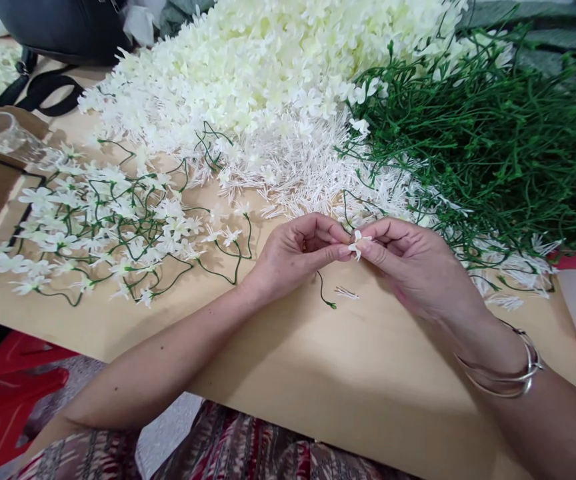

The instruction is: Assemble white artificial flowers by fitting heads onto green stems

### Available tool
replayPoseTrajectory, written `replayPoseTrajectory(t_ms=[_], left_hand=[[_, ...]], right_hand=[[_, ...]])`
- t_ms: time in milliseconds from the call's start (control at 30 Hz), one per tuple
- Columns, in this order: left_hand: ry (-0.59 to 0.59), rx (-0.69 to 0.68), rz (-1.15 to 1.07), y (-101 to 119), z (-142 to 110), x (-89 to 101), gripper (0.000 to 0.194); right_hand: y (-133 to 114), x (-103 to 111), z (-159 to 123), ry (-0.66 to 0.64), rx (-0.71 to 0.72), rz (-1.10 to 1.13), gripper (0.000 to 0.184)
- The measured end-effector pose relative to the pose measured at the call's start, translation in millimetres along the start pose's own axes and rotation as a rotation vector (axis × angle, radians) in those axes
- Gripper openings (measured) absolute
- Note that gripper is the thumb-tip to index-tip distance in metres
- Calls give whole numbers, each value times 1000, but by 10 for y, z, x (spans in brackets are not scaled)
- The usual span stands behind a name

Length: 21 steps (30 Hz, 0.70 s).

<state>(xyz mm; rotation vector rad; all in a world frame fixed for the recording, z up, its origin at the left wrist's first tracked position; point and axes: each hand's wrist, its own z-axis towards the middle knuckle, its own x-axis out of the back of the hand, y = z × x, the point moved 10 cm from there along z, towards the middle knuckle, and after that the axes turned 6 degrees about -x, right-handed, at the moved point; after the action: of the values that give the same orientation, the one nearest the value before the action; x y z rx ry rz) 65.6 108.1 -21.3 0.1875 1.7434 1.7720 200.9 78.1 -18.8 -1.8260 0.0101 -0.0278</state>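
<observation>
The left hand (295,257) and right hand (408,267) meet fingertip to fingertip, pinching a small white flower (359,245) between them, petals outward, probably so both thumbs can steady so light a piece. The flower is held just above the counter (288,360). Green stems (488,127) lie heaped toward the right hand and loose white petals (268,60) pile up ahead, seemingly to keep each kind within easy reach. Stemmed flowers (113,227) spread at the left, apparently kept separate from the loose parts.

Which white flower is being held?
The white flower between the fingertips of the left hand and right hand; the other flowers lie on the table.
</observation>
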Motion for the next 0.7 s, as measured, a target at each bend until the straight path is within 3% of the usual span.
replayPoseTrajectory(t_ms=[433,700], left_hand=[[-21,-35,43,-8,13,-12,43],[-6,39,-27,-57,24,-6,41]], right_hand=[[-1,-57,30,-37,-7,29,27],[82,-40,37,-61,-127,179,40]])
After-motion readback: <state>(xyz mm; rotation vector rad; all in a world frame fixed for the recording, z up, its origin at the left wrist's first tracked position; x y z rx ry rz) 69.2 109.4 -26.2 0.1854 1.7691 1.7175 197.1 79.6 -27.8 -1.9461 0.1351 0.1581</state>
